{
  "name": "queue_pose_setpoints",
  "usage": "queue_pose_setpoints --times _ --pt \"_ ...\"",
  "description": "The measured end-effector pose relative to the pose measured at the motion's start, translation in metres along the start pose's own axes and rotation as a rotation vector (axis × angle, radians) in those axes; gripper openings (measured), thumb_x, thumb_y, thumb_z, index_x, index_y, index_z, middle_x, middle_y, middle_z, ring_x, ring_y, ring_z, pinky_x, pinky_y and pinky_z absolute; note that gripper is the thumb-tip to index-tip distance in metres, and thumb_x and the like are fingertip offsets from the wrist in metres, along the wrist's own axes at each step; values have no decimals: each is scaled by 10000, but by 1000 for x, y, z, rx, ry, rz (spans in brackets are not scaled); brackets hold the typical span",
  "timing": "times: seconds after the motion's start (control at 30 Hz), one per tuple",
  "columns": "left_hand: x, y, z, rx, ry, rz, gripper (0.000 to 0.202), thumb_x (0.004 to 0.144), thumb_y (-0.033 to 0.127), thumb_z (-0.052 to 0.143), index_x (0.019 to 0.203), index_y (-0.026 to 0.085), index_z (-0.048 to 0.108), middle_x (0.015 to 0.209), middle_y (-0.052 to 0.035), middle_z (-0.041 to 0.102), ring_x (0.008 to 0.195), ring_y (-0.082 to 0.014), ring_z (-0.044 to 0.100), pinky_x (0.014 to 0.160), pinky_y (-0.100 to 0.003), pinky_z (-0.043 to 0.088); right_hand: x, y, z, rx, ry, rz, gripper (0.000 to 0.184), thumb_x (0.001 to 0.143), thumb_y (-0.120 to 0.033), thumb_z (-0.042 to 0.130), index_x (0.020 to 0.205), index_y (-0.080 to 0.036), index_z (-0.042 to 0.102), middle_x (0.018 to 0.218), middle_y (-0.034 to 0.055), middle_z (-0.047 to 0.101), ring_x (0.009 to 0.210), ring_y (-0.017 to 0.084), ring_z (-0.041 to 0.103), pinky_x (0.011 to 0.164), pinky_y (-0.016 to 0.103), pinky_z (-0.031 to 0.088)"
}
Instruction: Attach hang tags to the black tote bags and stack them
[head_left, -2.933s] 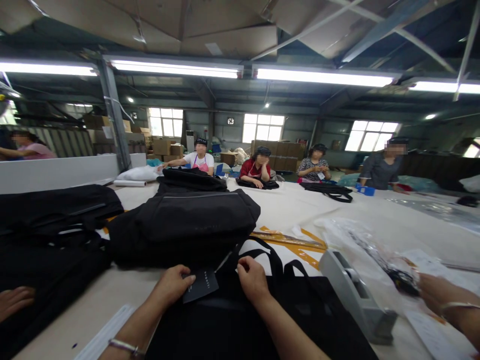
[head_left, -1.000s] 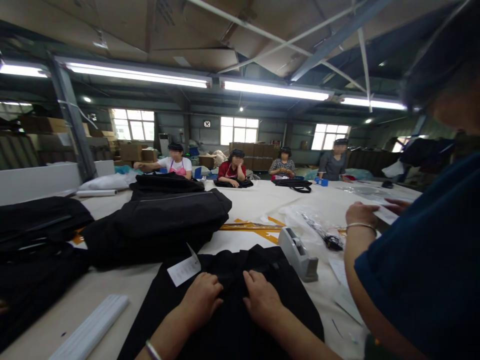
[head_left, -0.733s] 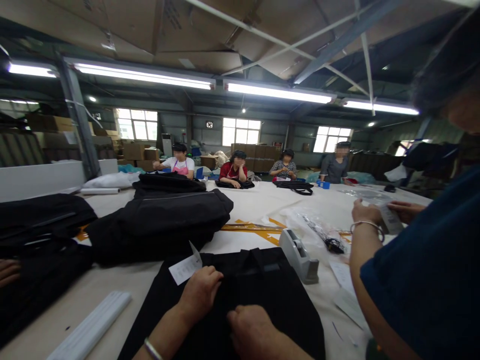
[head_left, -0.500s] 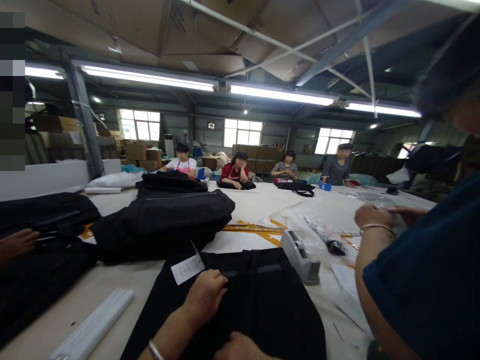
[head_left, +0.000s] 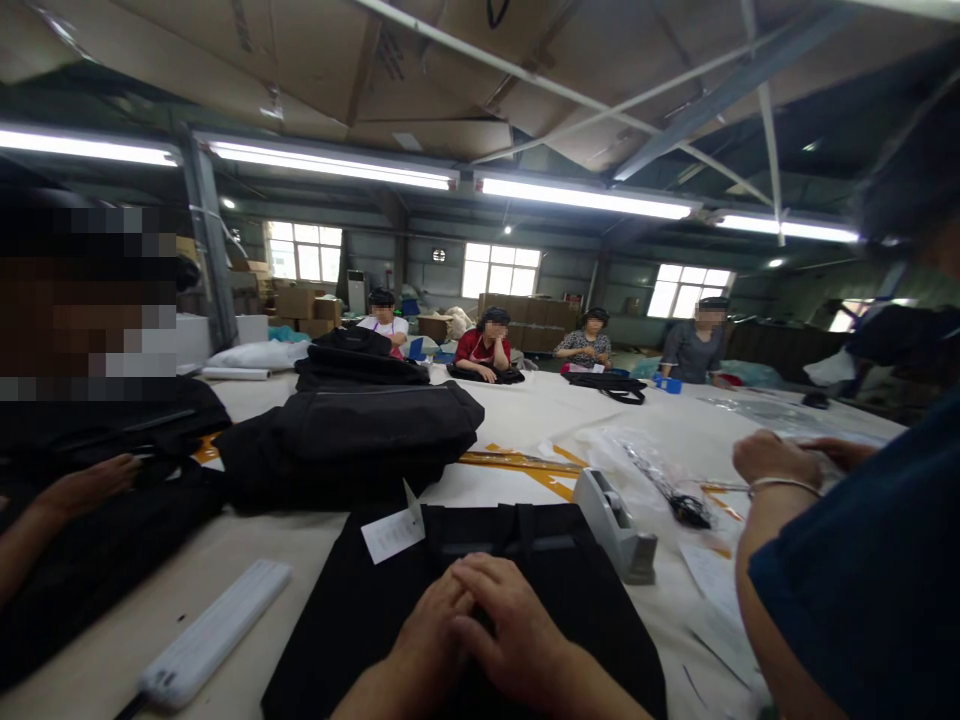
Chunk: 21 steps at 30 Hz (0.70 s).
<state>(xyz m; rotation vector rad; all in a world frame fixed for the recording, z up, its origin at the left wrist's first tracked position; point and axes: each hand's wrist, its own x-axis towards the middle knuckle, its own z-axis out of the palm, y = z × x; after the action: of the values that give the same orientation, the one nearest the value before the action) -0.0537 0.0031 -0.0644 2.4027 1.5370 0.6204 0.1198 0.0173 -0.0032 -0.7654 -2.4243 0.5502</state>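
In the head view, a black fabric bag lies flat on the table in front of me, its strap at the far edge. A white paper tag is attached near that edge. My left hand and my right hand rest together over the middle of the bag. The right fingers lie stretched out across the left fingertips and partly hide them. Nothing shows between the two hands, and the right thumb stands apart from its fingers.
A grey tape dispenser stands beyond the bag's right side. At left are a white power strip and a stack of black bags. A co-worker's hand is far left; another person's arm is at right. Several people sit or stand opposite.
My right hand has come up from the bottom edge and now lies over my left. The view has turned left, bringing the left co-worker further into sight.
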Motion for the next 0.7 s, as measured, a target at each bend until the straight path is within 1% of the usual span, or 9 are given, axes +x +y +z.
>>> queue_pose_setpoints --times 0.1,0.17,0.23,0.33,0.43,0.5,0.57,0.63,0.7 --pt "-7 -2 -3 -60 21 73 637 928 192 482 1541 299 344 1624 -32 335 1494 -230 309 1240 -432 314 4 20 10 -24 -201 221 760 923 -521 543 1551 -148 331 1599 170 341 1494 349 278 1214 592 233" --pt "-12 -1 -14 -48 -21 111 582 881 155 521 1449 280 494 1558 -36 453 1455 -232 384 1220 -398 356 -1 39 24 -40 -337 258 889 880 -600 573 1580 -161 244 1638 144 238 1526 354 165 1226 610 162" --pt "-13 1 -31 12 -62 103 397 860 141 523 1213 244 674 1331 -61 660 1287 -242 573 1126 -378 470 -6 55 37 -63 -393 224 983 817 -637 635 1589 -211 201 1657 105 176 1537 347 97 1234 601 108" --pt "1 4 -63 137 15 64 282 920 165 447 1029 213 702 1062 -76 736 1048 -237 678 972 -387 553 -12 68 47 -80 -402 196 1009 798 -677 634 1591 -260 169 1668 75 127 1541 342 48 1235 597 69" --pt "26 -2 -95 277 145 91 410 904 147 481 1287 228 602 1376 -80 617 1366 -283 475 1142 -482 397 -12 69 47 -86 -387 201 1007 807 -708 604 1592 -257 164 1669 81 124 1542 339 36 1236 592 58" --pt "40 -14 -111 390 93 36 537 850 110 536 1372 236 546 1476 -84 538 1459 -304 350 1200 -526 287 -12 69 45 -78 -376 200 1009 803 -727 598 1590 -251 183 1666 90 140 1542 337 51 1238 586 66" --pt "45 -29 -119 475 -24 -85 460 806 99 583 1252 191 644 1330 -133 645 1367 -344 473 1186 -564 277 -12 69 44 -66 -376 199 1012 797 -748 589 1586 -239 212 1660 95 170 1541 334 71 1241 576 83" --pt "39 -44 -119 501 -111 -195 274 810 159 618 1062 149 725 1097 -167 730 1142 -378 638 1087 -591 391 -12 68 42 -64 -386 204 1013 797 -759 579 1581 -220 233 1655 99 186 1540 332 82 1243 566 101" --pt "26 -56 -114 480 -144 -256 211 840 266 627 962 142 746 991 -173 742 969 -380 696 929 -552 511 -12 64 41 -86 -392 216 987 813 -723 583 1580 -203 242 1654 102 186 1540 328 87 1245 559 111"
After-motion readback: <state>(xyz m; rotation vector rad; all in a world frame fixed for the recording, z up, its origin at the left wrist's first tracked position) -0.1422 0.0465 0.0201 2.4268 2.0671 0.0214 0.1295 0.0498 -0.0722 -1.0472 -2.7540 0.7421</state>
